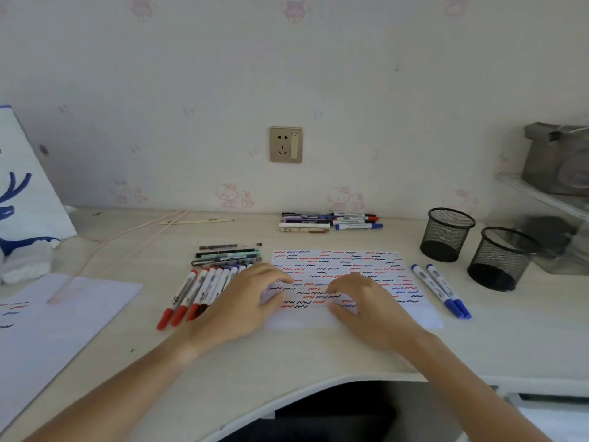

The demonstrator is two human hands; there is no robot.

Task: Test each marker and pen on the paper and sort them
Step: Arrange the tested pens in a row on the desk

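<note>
Resting both hands on the paper (pixel 338 263), I have my left hand (pixel 245 301) at its left edge and my right hand (pixel 366 309) near the middle, fingers loosely bent on the sheet; neither seems to hold a pen, though I cannot tell for sure under the curled fingers. The page is almost filled with red, blue and black squiggles. A row of markers (pixel 194 295) lies just beside my left hand, 2 blue markers (pixel 441 290) sit off the right edge, and another pile (pixel 331 222) waits by the wall. The 2 mesh cups (pixel 446 234) look empty. Sliding the sheet could, I think, roll the left row out of order or smear fresh ink.
</note>
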